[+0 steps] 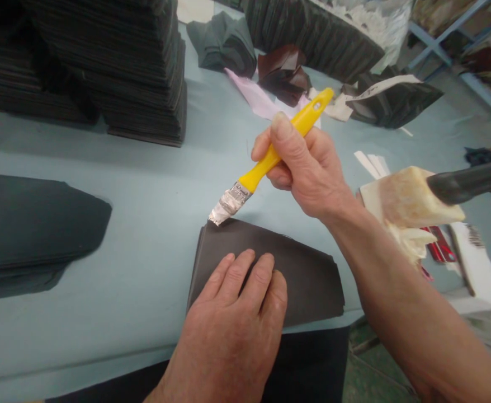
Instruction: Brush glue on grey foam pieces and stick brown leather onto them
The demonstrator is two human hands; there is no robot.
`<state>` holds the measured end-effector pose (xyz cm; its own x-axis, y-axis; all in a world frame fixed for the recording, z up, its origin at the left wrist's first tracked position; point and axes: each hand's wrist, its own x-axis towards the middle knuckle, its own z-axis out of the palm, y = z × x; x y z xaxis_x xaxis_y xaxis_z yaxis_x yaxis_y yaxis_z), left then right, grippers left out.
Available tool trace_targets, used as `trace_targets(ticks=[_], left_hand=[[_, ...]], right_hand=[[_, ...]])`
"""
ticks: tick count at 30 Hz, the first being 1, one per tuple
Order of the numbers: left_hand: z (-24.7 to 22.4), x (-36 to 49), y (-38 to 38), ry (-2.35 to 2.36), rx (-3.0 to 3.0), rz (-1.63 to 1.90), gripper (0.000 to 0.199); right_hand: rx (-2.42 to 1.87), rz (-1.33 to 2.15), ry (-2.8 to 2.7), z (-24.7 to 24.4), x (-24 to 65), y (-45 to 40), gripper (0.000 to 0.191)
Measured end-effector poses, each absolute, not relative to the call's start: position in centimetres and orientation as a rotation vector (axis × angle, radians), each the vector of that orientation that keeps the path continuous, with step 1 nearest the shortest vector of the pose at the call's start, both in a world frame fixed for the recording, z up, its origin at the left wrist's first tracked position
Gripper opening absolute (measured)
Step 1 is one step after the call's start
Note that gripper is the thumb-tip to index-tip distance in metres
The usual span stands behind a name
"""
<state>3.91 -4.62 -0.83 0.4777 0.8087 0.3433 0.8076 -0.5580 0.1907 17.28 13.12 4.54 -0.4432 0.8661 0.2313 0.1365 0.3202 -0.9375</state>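
Note:
My right hand point(308, 162) is closed round the yellow handle of a paintbrush point(266, 168). White paste coats the brush's bristles and ferrule, and its tip is at the far left corner of a small stack of dark grey sheets point(308, 268). Flat on top of that stack lies my left hand point(241, 313), fingers stretched out. I cannot tell what the sheets are made of. The stack sits near the front edge of the pale blue-green table point(153, 224).
Tall piles of dark sheets point(145, 73) stand at the back left, and a dark green stack point(36, 229) lies at the left. Bundled pieces point(224, 42) and brown scraps point(283, 70) lie at the back. A paste-stained block with a dark bar point(413, 196) is at the right.

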Motion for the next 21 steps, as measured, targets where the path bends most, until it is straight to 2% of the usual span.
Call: trace_targets(ticks=[10,16,18,21], left_hand=[[-0.4,3.6,-4.4,1.420,2.761,0.560,0.047],[-0.4,3.4,-4.6,1.424,2.748,0.506,0.048],[-0.4,3.5,-4.6,1.408,2.744,0.473,0.049],[-0.5,3.6,-4.6,1.394,2.743,0.464,0.049]], right_hand=[[-0.825,1.231,-1.956,3.9,16.5,14.5,0.073],[-0.689,1.283,-1.963,4.1,16.3,14.8,0.056],[-0.729,1.270,-2.004,4.6,16.2,14.8,0.047],[-0.830,1.245,-2.023,5.6,16.0,14.5,0.046]])
